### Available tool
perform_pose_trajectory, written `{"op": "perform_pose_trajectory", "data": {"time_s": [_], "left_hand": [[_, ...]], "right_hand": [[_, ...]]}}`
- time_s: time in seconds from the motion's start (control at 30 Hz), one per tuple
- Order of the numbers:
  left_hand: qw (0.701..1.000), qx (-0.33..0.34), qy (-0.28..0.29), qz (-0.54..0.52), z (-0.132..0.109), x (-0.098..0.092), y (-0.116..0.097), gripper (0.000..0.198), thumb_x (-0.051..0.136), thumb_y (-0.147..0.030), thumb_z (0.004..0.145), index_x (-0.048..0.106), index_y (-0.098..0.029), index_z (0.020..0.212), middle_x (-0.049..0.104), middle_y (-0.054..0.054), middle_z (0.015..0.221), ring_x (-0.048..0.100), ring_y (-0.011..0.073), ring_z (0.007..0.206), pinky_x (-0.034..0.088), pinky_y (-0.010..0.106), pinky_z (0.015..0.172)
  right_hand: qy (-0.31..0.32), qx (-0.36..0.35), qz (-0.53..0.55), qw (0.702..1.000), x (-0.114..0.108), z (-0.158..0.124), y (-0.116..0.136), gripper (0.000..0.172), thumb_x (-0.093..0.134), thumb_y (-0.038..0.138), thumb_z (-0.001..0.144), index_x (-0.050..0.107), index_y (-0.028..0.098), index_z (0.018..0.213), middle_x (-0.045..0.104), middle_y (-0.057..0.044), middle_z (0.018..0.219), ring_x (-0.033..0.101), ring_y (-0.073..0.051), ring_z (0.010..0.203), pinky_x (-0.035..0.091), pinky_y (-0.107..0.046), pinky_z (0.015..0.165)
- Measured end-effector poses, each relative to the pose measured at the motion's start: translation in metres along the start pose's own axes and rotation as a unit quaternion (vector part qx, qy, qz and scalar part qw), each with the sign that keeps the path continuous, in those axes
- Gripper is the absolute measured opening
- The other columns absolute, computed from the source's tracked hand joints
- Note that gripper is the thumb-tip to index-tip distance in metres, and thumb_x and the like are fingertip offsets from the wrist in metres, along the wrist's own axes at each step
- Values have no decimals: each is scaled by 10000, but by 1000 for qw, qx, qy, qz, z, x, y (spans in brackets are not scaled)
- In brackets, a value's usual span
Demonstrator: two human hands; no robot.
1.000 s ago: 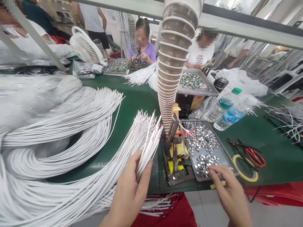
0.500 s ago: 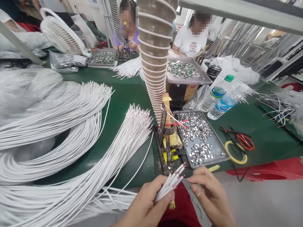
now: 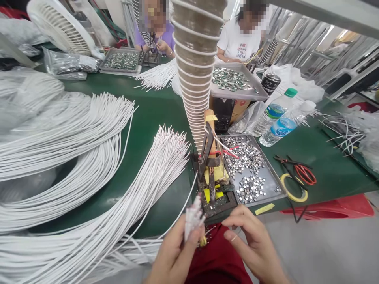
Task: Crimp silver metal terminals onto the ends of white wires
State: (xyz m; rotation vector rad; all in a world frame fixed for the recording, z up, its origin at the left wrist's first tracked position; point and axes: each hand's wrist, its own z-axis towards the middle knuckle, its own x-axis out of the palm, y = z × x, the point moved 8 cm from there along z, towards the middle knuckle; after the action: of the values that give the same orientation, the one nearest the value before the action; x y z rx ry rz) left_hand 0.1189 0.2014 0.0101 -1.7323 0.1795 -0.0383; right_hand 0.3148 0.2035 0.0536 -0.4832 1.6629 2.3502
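A bunch of white wires (image 3: 194, 219) is poking up at six o'clock, your left hand (image 3: 177, 252) squeezing it. From there, your right hand (image 3: 253, 242) is hovering at four o'clock, thumb near forefinger; whether it's pinching anything, I cannot tell. A dark fixture (image 3: 211, 182) is standing at one o'clock, a tray (image 3: 271, 182) of silvery pieces (image 3: 250, 188) at two.

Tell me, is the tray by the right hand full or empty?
Partly filled: small shiny pieces lie in the tray, but bare bottom shows toward its right side.
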Motion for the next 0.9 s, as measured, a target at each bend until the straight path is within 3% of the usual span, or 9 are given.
{"op": "perform_pose_trajectory", "data": {"time_s": [0.1, 0.23, 0.33, 0.5, 0.57, 0.63, 0.77, 0.9], "left_hand": [[992, 36, -119, -2, 9, -21, -5, 334, 573, -518, 1074, 699, -228, 1182, 725, 65, 1113, 681, 248, 1068, 520, 298, 1020], [995, -10, -103, -2, 28, -22, -1, 415, 601, -529, 1060, 662, -223, 1334, 707, 100, 1285, 679, 256, 1159, 504, 323, 1082], [990, -54, -115, -55, 27, -27, 9, 435, 614, -575, 1042, 685, -229, 1296, 733, 82, 1227, 705, 224, 1001, 539, 310, 1006], [980, -72, -154, -105, -1, -33, 11, 488, 698, -627, 971, 739, -207, 1216, 759, 52, 953, 682, 216, 842, 572, 286, 847], [984, -78, -134, -93, -12, -27, 6, 460, 709, -633, 958, 772, -209, 1124, 755, 47, 912, 664, 210, 801, 573, 277, 822], [989, -88, -99, -72, -19, -17, 2, 445, 699, -638, 960, 795, -221, 1084, 771, 54, 961, 691, 234, 882, 573, 289, 918], [995, -92, -29, -39, -22, -1, 3, 491, 676, -617, 985, 780, -251, 1295, 805, 73, 1169, 696, 307, 1201, 465, 348, 1187], [996, -77, 36, -7, -16, 7, 4, 452, 654, -549, 1023, 750, -253, 1352, 800, 75, 1286, 699, 297, 1244, 486, 327, 1170]], "right_hand": [[-6, 6, -1, 1000, 1, -4, -4, 77, 705, 244, 1005, 765, 287, 1028, 674, 14, 843, 664, -123, 750, 558, -192, 675], [-12, 5, -7, 1000, 1, -7, -5, 74, 694, 245, 1013, 758, 281, 1004, 671, 19, 830, 668, -121, 746, 556, -193, 678], [-20, -4, -12, 1000, -1, -7, -3, 81, 685, 239, 1018, 755, 276, 1005, 673, 19, 822, 663, -121, 737, 551, -190, 664], [-25, -14, -16, 999, -3, -5, 2, 78, 690, 222, 1014, 748, 272, 1023, 664, 22, 824, 651, -114, 730, 546, -185, 661], [-20, -19, -8, 1000, -2, -3, 5, 96, 669, 222, 1027, 742, 273, 1066, 671, 15, 850, 657, -119, 757, 552, -192, 680], [-9, -25, 4, 1000, -1, -2, 8, 134, 637, 237, 1047, 730, 272, 1137, 691, -3, 904, 669, -129, 807, 561, -203, 701], [11, -40, 10, 999, 0, 0, 18, 144, 635, 227, 1044, 704, 269, 1164, 695, -15, 955, 672, -135, 851, 560, -210, 714], [23, -54, -16, 998, 2, 1, 26, 114, 632, 157, 1018, 678, 259, 1038, 667, 5, 895, 654, -123, 805, 553, -204, 716]]}}
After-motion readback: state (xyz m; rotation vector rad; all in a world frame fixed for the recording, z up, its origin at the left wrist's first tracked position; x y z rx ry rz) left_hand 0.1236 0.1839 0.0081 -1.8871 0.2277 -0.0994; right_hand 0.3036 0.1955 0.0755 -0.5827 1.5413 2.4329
